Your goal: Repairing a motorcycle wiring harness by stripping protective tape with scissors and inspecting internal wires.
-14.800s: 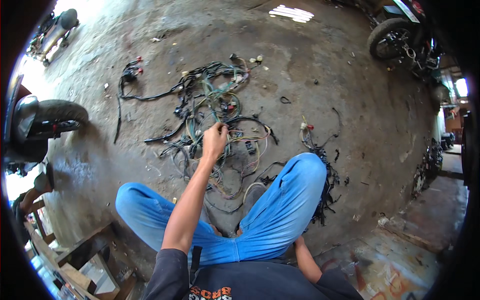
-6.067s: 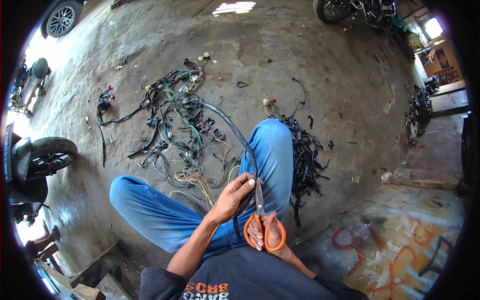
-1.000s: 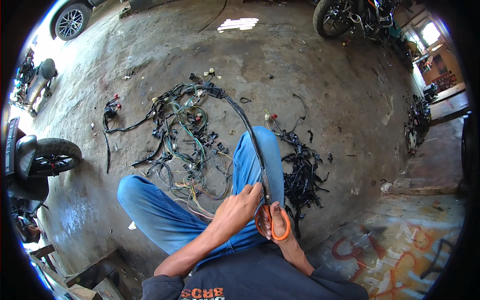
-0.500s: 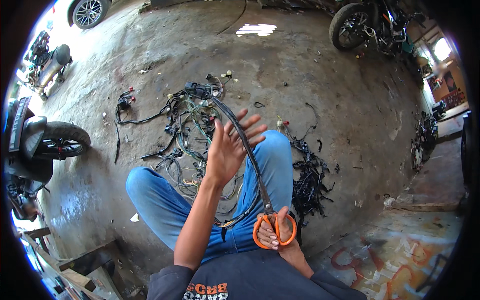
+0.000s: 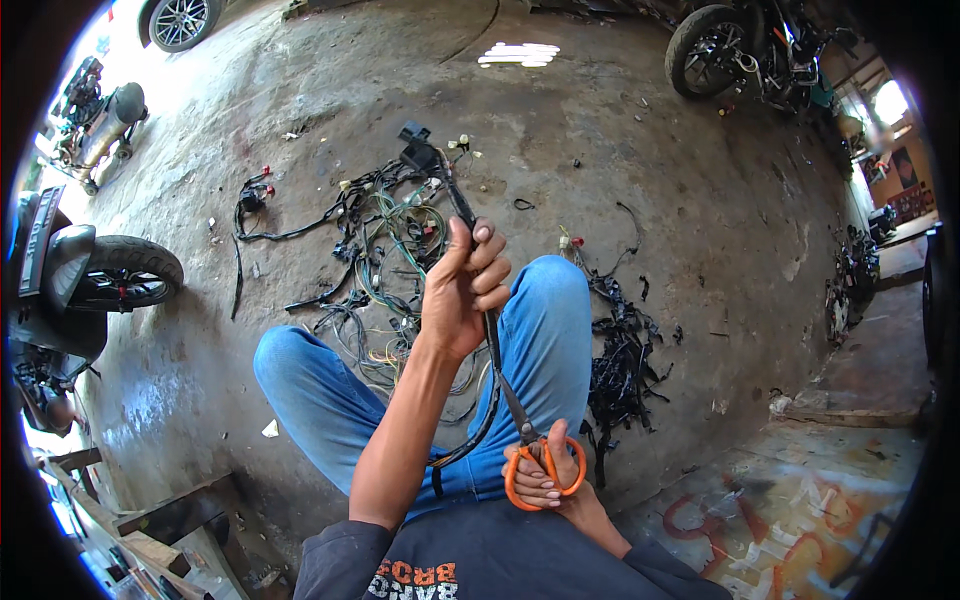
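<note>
My left hand [image 5: 462, 290] is wrapped round a black taped wiring harness [image 5: 457, 192], between my raised knees. At its far end a black connector block [image 5: 417, 146] stands up. From under my fist the harness curves down across my lap, where loose wires show. In my right hand [image 5: 540, 485] is a pair of scissors with orange handles [image 5: 512, 487], fingers and thumb at the loops. Their dark blades [image 5: 514, 404] point up toward the harness and look closed. Whether the tips touch the harness I cannot tell. Beyond my left forearm, tangled wires and connectors [image 5: 372, 282] lie on the floor.
A heap of black tape scraps [image 5: 622, 375] lies right of my knee. A motorcycle wheel [image 5: 128, 275] stands at the left, another motorcycle [image 5: 708, 52] at the far right. Wooden pieces [image 5: 180, 500] are at the lower left. The concrete floor [image 5: 740, 250] spreads around.
My left hand has gone from open, fingers spread behind the harness, to closed round it. The connector end has risen and swung away. The scissors have shifted slightly down and tilted left.
</note>
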